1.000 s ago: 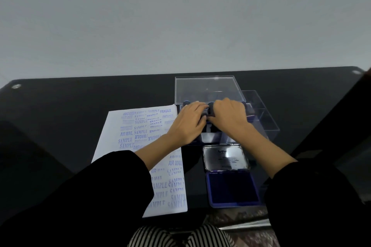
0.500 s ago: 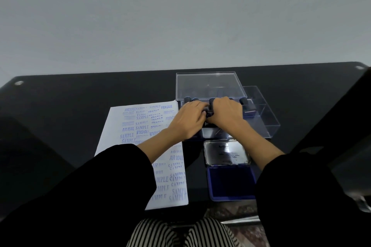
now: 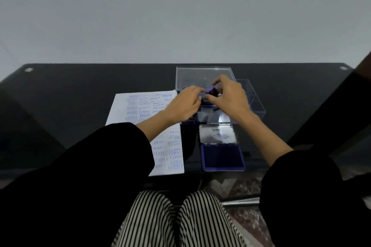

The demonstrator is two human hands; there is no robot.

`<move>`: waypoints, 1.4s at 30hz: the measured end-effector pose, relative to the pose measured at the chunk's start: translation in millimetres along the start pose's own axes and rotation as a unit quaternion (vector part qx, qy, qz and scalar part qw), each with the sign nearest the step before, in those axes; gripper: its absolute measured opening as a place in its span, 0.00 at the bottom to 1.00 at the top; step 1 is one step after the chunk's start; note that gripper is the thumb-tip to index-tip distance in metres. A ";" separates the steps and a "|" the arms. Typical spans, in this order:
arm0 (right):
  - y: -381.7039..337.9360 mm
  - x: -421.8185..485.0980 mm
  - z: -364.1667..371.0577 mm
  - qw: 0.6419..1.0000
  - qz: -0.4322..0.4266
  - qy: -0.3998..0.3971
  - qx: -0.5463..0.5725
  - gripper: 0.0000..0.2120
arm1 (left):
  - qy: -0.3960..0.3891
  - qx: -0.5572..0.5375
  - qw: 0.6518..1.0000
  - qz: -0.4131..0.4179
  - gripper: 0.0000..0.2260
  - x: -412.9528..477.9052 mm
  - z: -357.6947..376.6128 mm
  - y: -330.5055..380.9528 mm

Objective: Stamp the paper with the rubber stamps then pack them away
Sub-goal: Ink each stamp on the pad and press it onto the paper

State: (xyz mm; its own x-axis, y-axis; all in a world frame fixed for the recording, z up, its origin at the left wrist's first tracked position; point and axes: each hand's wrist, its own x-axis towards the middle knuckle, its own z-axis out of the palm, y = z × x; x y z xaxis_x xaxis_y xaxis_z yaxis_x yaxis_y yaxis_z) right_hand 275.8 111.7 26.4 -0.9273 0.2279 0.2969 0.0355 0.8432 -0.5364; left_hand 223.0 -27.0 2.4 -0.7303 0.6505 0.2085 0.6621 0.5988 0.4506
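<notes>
Head view: the right hand [image 3: 228, 97] pinches a small purple stamp [image 3: 210, 91] just above the clear box [image 3: 212, 118], its grip clamped on the stamp's sides. The left hand [image 3: 185, 104] lies over the box's left edge; I cannot tell whether its grip holds anything. The stamp looks light, stiff and inky underneath, so its upper sides seem safest to hold. Stamped paper [image 3: 140, 106] lies left of the box and an open ink pad [image 3: 221, 157] lies nearer, on a glossy black table [image 3: 80, 90] before a grey wall [image 3: 180, 16].
</notes>
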 end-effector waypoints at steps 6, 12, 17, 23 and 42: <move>3.9 -51.9 -4.0 0.997 -0.023 0.006 0.070 0.13 | 0.009 -0.005 1.000 0.006 0.16 -32.5 6.0 14.2; 9.2 -97.3 7.3 0.996 -0.004 -0.021 0.092 0.12 | 0.002 -0.027 0.999 0.021 0.15 -70.0 28.6 23.2; 9.8 -120.5 14.1 0.994 0.002 -0.035 0.104 0.11 | -0.016 -0.058 0.998 0.011 0.18 -93.2 51.1 30.1; 11.6 -126.9 20.7 0.995 0.009 -0.050 0.088 0.06 | -0.102 0.014 0.995 0.001 0.24 -109.3 66.8 23.1; 8.0 -146.2 61.3 0.987 -0.073 0.141 -0.005 0.08 | -0.093 0.066 0.993 0.022 0.23 -116.2 76.0 16.8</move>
State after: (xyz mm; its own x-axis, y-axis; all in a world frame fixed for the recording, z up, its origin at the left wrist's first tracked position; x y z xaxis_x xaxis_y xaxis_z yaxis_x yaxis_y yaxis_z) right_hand 388.9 55.3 -69.7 -0.7823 0.2285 0.5795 -0.0866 0.8814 -0.4644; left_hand 331.8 -57.0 -80.3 -0.6650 0.7447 0.0563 0.7175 0.6162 0.3249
